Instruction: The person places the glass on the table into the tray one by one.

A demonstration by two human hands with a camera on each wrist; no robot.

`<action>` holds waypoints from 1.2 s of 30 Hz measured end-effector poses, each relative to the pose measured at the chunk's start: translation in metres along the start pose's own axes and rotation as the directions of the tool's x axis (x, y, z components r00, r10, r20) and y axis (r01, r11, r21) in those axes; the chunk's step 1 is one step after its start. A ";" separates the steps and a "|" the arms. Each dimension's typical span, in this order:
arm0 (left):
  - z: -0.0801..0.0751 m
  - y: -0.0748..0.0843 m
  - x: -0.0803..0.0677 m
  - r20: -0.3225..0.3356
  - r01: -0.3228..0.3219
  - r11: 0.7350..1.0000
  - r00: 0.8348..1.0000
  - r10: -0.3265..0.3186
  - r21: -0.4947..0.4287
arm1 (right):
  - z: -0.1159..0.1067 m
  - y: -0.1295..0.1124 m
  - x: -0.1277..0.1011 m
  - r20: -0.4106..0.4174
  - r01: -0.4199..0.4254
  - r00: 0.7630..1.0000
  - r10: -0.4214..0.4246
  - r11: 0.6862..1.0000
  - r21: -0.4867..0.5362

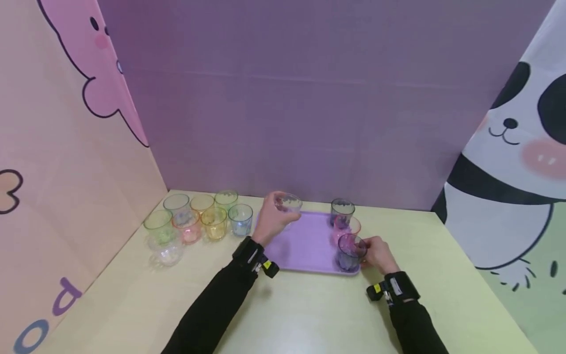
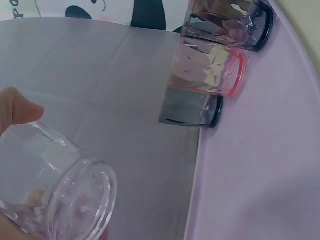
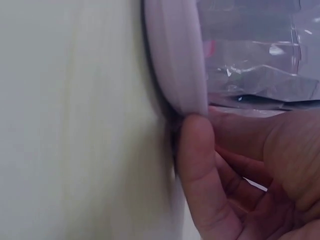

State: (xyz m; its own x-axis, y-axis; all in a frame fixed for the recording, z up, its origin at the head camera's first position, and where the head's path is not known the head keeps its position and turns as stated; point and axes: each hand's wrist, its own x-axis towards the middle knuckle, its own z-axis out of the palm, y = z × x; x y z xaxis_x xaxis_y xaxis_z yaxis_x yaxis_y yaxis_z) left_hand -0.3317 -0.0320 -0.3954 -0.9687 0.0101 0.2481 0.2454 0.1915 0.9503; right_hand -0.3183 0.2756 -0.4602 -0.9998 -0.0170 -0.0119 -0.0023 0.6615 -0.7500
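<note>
My left hand (image 1: 272,219) grips a clear glass (image 1: 289,202) over the left part of a purple tray (image 1: 300,246). In the left wrist view the thumb lies along the side of this clear glass (image 2: 82,197), its thick base facing the tray. Down the tray's right side stand a dark grey glass (image 1: 342,212), a pink glass (image 1: 353,227) and a purple-grey glass (image 1: 351,253). At the tray's near right corner, my right hand (image 1: 378,253) pinches the tray rim (image 3: 182,60), right beside the nearest glass (image 3: 250,60).
Left of the tray several coloured glasses stand grouped, among them a blue one (image 1: 240,221), a yellow one (image 1: 215,225) and a green one (image 1: 159,228). A clear glass (image 1: 169,254) is nearest the front. Behind the pale table (image 1: 300,314) rises a purple backdrop (image 1: 283,123).
</note>
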 end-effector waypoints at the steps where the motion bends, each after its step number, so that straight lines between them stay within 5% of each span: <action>1: 0.004 -0.001 0.002 -0.002 -0.005 1.000 1.000 0.005 -0.005 | 0.000 0.000 -0.001 0.001 0.004 1.000 -0.004 1.000 -0.001; 8: 0.023 -0.012 0.019 0.070 -0.037 0.992 0.997 0.045 -0.117 | 0.001 0.003 -0.002 -0.002 -0.001 1.000 0.001 1.000 0.023; 15: 0.029 -0.006 0.025 0.095 -0.029 0.997 0.995 0.036 -0.076 | -0.002 0.003 -0.002 -0.014 0.031 0.999 -0.031 0.999 0.033; 36: 0.071 -0.029 0.039 -0.145 0.021 0.994 0.989 -0.005 0.105 | 0.002 0.001 -0.003 -0.010 -0.001 1.000 0.002 1.000 0.024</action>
State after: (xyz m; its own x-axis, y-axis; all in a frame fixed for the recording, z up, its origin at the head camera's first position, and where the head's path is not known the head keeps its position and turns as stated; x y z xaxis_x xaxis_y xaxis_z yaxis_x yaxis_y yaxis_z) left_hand -0.3794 0.0327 -0.4269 -0.9542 -0.1335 0.2677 0.2198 0.2942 0.9301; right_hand -0.3156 0.2752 -0.4623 -0.9999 -0.0082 -0.0064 -0.0003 0.6433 -0.7656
